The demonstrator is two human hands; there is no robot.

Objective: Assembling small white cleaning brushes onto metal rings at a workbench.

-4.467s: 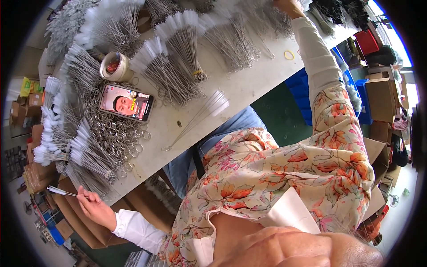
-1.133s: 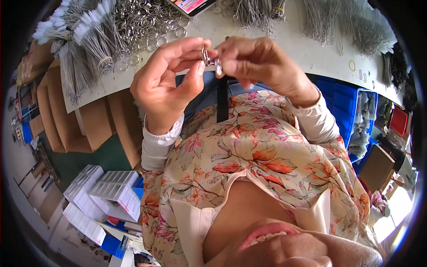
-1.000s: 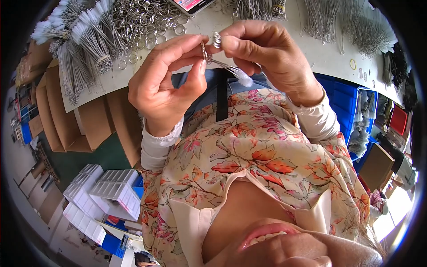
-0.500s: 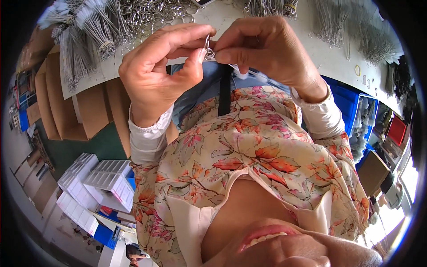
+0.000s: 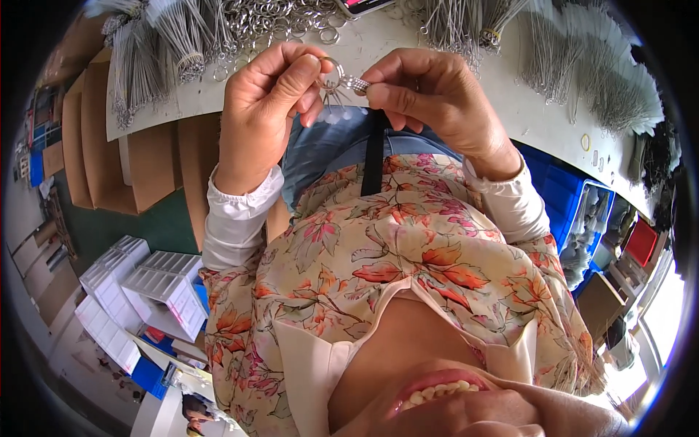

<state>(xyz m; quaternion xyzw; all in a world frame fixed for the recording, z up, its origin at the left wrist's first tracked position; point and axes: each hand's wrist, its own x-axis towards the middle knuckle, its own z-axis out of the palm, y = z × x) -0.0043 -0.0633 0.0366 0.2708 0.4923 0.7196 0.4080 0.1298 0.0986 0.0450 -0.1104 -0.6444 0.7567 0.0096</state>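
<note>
My left hand (image 5: 268, 108) pinches a metal key ring (image 5: 331, 71) between thumb and fingers, close to the table edge. My right hand (image 5: 431, 93) faces it and grips a small silver clasp (image 5: 356, 84) that touches the ring. A black strap (image 5: 374, 151) hangs down from the clasp over my lap. Both hands are raised in front of my chest, fingertips nearly meeting.
The white table (image 5: 524, 124) carries a heap of loose key rings (image 5: 280, 18) and bundles of thin wire pieces (image 5: 156, 47) along its far side. Cardboard boxes (image 5: 109, 146) stand at my left, white trays (image 5: 156, 288) lie on the floor, and blue crates (image 5: 571, 207) sit at my right.
Earlier my arms were spread wide to the table's two ends. Since then both hands came together on the ring and clasp, and over the last second they shifted slightly while working them.
</note>
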